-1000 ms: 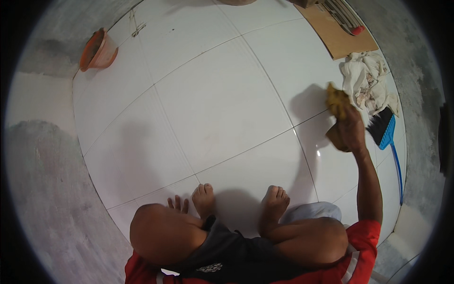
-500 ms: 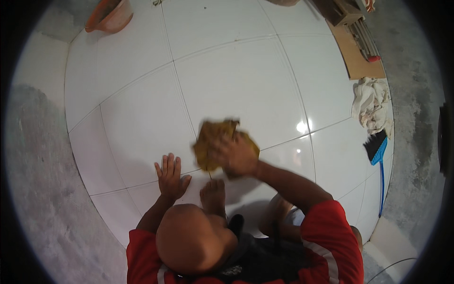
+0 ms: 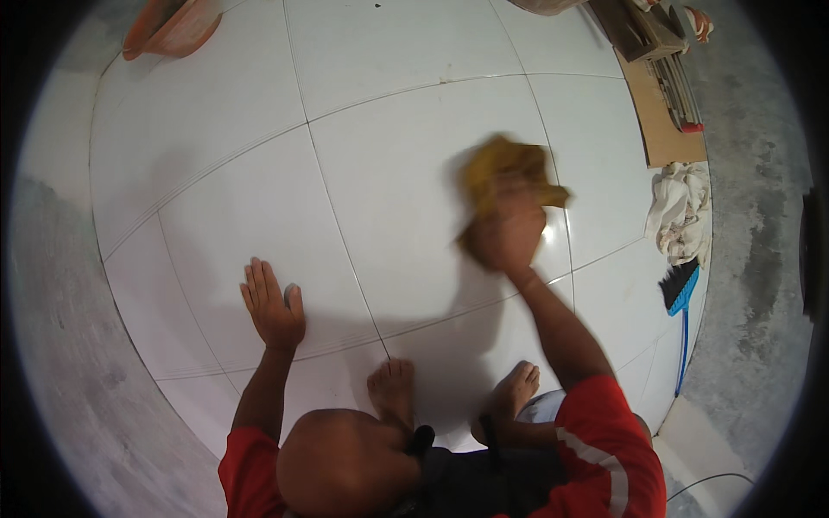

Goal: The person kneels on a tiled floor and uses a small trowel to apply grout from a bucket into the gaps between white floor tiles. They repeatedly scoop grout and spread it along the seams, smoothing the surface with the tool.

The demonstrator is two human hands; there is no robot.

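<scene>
A crumpled mustard-yellow cloth (image 3: 511, 157) lies on the white tiled floor (image 3: 406, 190), right of centre. My right hand (image 3: 509, 231), blurred by motion, presses down on the cloth and covers its lower part; how far the fingers curl round it is hard to see. Away to the left, my left hand (image 3: 275, 309) rests flat on the tiles, fingers stretched and thumb apart, holding nothing. Between the two arms, my bare feet (image 3: 393, 388) stand on the floor.
An orange basin (image 3: 173, 33) stands at the far left. Along the right wall are a cardboard box (image 3: 643, 30), a flat brown board (image 3: 643, 129), a rumpled white cloth (image 3: 680, 207) and a blue broom (image 3: 682, 293) with black bristles. Grey walls (image 3: 751, 216) border the floor.
My right hand and the yellow cloth have moved forward and to the right across the tiles. The left hand stays flat on the floor, and the view has shifted slightly.
</scene>
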